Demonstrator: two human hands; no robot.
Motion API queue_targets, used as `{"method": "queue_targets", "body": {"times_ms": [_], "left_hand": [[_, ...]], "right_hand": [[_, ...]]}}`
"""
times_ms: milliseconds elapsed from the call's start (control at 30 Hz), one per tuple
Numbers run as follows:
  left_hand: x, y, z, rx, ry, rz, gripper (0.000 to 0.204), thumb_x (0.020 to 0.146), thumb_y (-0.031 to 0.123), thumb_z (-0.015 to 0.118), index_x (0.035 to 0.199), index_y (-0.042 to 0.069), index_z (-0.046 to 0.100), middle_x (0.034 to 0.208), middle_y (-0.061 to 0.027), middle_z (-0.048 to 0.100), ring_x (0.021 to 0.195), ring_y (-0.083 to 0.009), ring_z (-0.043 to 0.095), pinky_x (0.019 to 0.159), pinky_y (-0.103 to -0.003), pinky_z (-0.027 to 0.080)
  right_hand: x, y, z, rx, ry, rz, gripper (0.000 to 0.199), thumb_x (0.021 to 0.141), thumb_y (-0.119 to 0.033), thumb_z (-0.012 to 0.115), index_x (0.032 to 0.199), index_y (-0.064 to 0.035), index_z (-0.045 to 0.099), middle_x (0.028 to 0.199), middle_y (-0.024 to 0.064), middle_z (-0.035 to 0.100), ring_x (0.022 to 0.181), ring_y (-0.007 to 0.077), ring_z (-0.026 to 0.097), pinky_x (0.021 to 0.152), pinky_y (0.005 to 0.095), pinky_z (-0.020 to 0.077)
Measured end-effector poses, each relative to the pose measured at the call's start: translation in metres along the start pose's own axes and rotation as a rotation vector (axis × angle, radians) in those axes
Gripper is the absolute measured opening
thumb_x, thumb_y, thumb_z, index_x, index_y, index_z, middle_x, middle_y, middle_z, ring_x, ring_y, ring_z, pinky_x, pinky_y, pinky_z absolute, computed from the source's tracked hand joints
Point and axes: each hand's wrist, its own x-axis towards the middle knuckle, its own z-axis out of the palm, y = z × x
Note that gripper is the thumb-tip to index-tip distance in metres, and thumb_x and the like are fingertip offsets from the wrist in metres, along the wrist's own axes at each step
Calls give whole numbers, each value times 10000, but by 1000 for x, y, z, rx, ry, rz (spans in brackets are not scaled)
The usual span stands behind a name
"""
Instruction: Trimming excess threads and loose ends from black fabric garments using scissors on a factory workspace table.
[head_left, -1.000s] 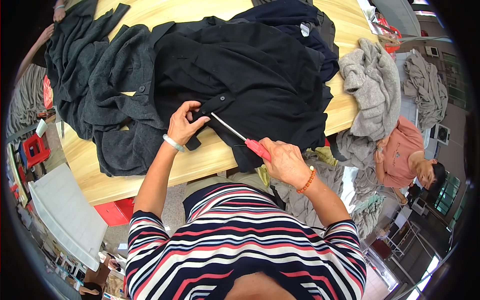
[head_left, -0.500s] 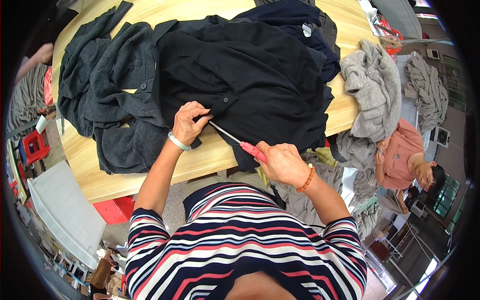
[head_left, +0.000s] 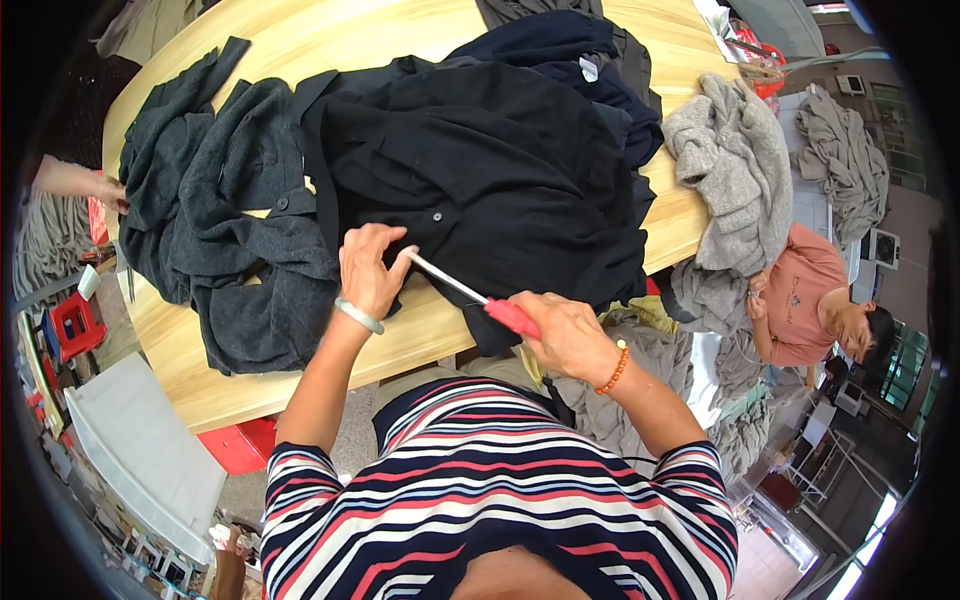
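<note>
A red-handled tool with a thin metal shaft (head_left: 512, 316), much like a screwdriver, lies in my right hand (head_left: 570, 337), whose fingers wrap round the handle. Its shaft points up and left to the thumb of my left hand (head_left: 368, 270). The left hand has its thumb and forefinger apart, and I see no cloth between them; whether the tip touches the thumb is unclear. Both hands are at the near edge of a black buttoned garment (head_left: 500, 150) spread on the table. One dark button (head_left: 437, 217) shows just above the tool.
Left on the wooden table (head_left: 185, 385) lies a dark grey knit cardigan (head_left: 250, 240), touched by another person's hand (head_left: 105, 190). Navy garments (head_left: 540, 38) lie behind, a light grey knit (head_left: 735, 165) at the right edge. A co-worker in pink (head_left: 808, 290) handles grey cloth at right.
My left thumb and forefinger have parted from their pinch at the black garment's edge. The tool's tip has come away from the cloth. Another person's hand has reached the grey cardigan.
</note>
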Motion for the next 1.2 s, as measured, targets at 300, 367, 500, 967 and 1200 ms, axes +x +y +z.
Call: {"method": "queue_targets", "body": {"times_ms": [300, 367, 500, 967, 1200], "left_hand": [[71, 34, 46, -1487, -70, -1093, 204, 855, 133, 705, 852, 80, 508, 890, -59, 624, 795, -218, 685, 650, -283, 572], [66, 25, 59, -1496, -100, -1032, 199, 858, 111, 697, 822, 81, 504, 848, -67, 626, 819, -240, 690, 696, -311, 588], [56, 21, 62, -1498, -71, -999, 197, 864, 100, 687, 789, 83, 506, 820, -66, 622, 854, -269, 693, 745, -336, 597], [78, -3, 44, -1592, 213, -916, 193, 912, 120, 624, 751, 58, 536, 718, -71, 576, 896, -362, 679, 760, -388, 605], [70, 8, 33, -1590, 214, -915, 200, 921, 133, 612, 756, 63, 525, 776, -61, 586, 866, -325, 686, 721, -364, 591]], "right_hand": [[-10, 24, -25, -67, 149, 150, 241, 849, -148, 629, 1071, -83, 558, 741, 178, 615, 723, 384, 618, 651, 445, 490], [-10, 29, -27, -111, -6, 251, 212, 854, -168, 628, 1033, -83, 554, 691, 173, 612, 686, 389, 618, 630, 455, 490], [-1, 29, -28, -128, -29, 228, 196, 855, -180, 627, 1002, -81, 544, 654, 166, 607, 661, 396, 616, 619, 465, 492], [41, 17, -38, -111, -45, 155, 165, 851, -174, 607, 942, -52, 543, 699, 184, 633, 702, 368, 642, 643, 462, 502], [51, 12, -42, -86, -128, 68, 227, 857, -193, 620, 1032, -65, 553, 719, 189, 625, 726, 397, 629, 670, 454, 498]]}}
